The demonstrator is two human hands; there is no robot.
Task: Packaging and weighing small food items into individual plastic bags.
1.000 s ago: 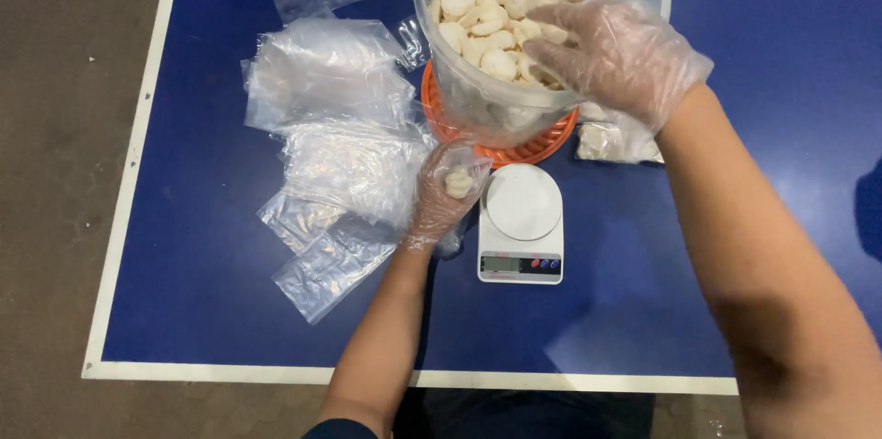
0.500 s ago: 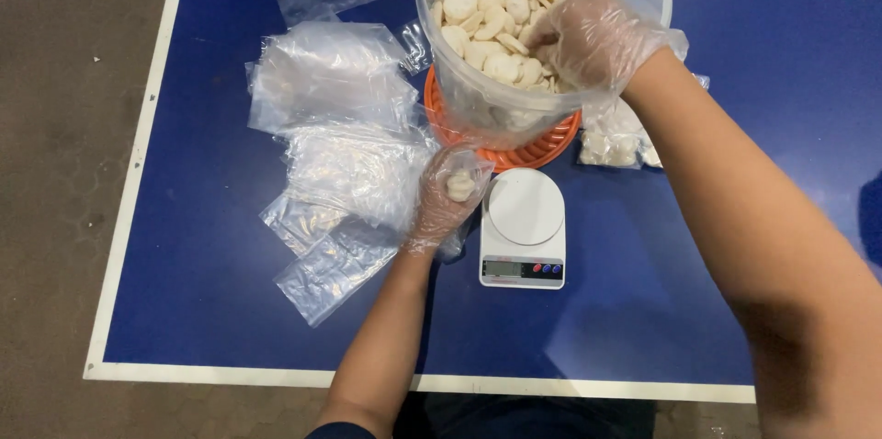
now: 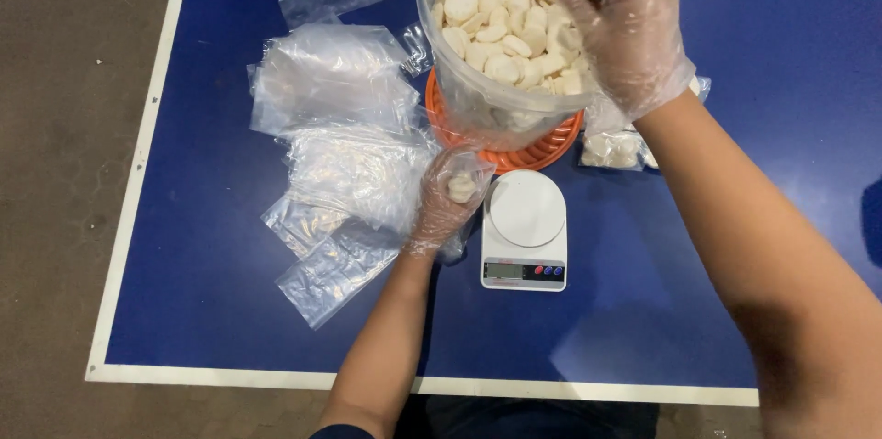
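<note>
Left hand (image 3: 447, 205), gloved, holds a small clear bag (image 3: 462, 184) open at its mouth, fingers curled round it; a few pale pieces already sit inside. The bag hangs just beside the white kitchen scale (image 3: 525, 230), left of its round plate, which has nothing on it.

Right hand (image 3: 617, 24), also gloved, is down in the big clear tub (image 3: 501, 44) of pale round chips. Fingers bent and partly closed among the chips; cannot tell whether any are pinched.

Doing it well, as I judge: keep the bag mouth wide and steady near the tub rim, take small handfuls, carry them low so nothing drops on the blue table (image 3: 735, 246).

The tub stands on an orange basket (image 3: 533, 150), mostly covered by it. Tub's far rim cut off at the frame top. Scale display too small to read. Pile of empty bags (image 3: 335, 118) overlaps; count unclear. Filled packets (image 3: 614, 147) partly behind the right forearm.
</note>
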